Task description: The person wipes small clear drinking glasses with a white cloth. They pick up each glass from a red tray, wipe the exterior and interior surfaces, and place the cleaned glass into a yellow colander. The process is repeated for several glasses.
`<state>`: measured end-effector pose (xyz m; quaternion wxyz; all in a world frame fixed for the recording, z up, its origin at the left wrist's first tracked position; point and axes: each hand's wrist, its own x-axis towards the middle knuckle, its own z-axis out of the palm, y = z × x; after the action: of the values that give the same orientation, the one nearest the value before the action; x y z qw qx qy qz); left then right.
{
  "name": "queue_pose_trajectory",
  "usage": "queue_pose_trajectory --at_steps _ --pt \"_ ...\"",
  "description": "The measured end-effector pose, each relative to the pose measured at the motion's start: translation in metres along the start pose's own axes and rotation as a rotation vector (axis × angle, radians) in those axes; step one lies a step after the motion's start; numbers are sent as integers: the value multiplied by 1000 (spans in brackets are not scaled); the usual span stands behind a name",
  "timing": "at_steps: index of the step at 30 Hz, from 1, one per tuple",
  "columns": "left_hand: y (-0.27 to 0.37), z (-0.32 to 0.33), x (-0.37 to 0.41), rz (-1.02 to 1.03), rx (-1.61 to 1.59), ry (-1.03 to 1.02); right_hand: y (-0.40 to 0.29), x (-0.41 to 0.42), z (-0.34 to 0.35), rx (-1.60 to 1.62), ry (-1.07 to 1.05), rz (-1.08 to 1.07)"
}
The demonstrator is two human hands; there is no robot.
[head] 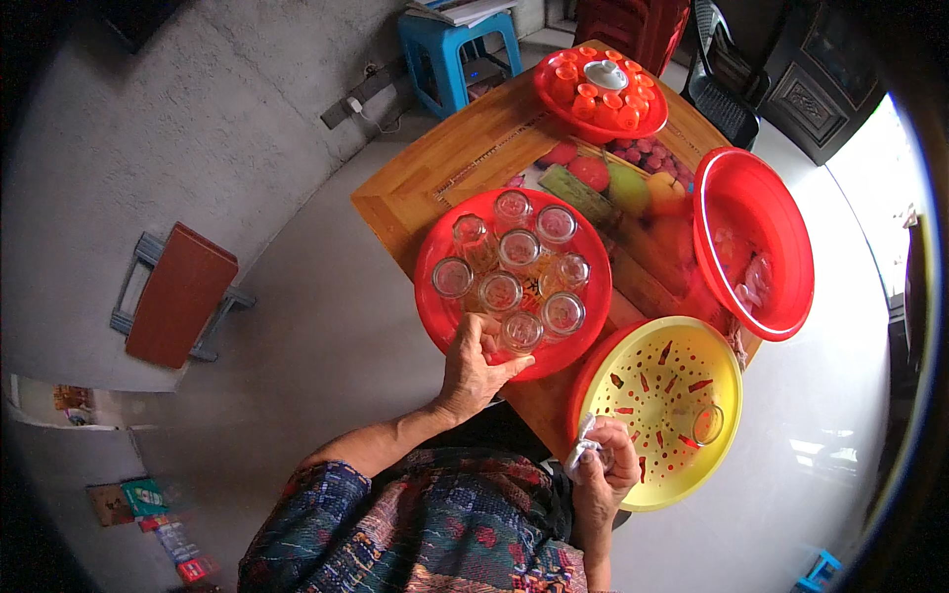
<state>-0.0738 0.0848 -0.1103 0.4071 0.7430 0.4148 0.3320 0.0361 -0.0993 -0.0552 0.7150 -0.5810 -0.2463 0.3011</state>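
My left hand (478,374) is at the near edge of a red round tray (437,319), its fingers and thumb around the side of a clear glass cup (522,331). Several more clear glass cups (500,291) stand close together on the tray. My right hand (612,471) grips a crumpled whitish cloth (582,454) above the near left rim of a yellow perforated basin (682,485). Inside that basin, towards its right side, is a single clear glass (708,424). The yellow basin sits in or over a red one, which shows along its left edge.
A large red basin (752,193) with a wet cloth or plastic (756,282) inside tilts at the wooden table's (415,185) right side. At the far end, a red tray (549,111) holds orange cups (586,107) and a white lidded pot (606,74). A blue stool (437,59) stands beyond.
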Motion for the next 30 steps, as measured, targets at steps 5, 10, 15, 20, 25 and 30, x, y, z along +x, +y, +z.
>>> queue_pose_trajectory --at_steps 5,10,15,20,25,30 --pt "7 -3 1 40 80 -20 -4 0 5 -8 -54 -3" --pt "4 -7 -3 38 54 -34 -6 -4 5 5 -46 -9" --pt "0 0 -3 12 7 -25 -5 -8 5 -10 -40 -28" --pt "-2 1 -3 -33 -32 -27 -9 -13 5 6 -14 -9" --pt "0 -4 -7 135 20 -34 -11 -20 -11 -45 6 -48" --pt "20 -11 -21 505 213 61 -18 -33 -37 -77 87 -80"
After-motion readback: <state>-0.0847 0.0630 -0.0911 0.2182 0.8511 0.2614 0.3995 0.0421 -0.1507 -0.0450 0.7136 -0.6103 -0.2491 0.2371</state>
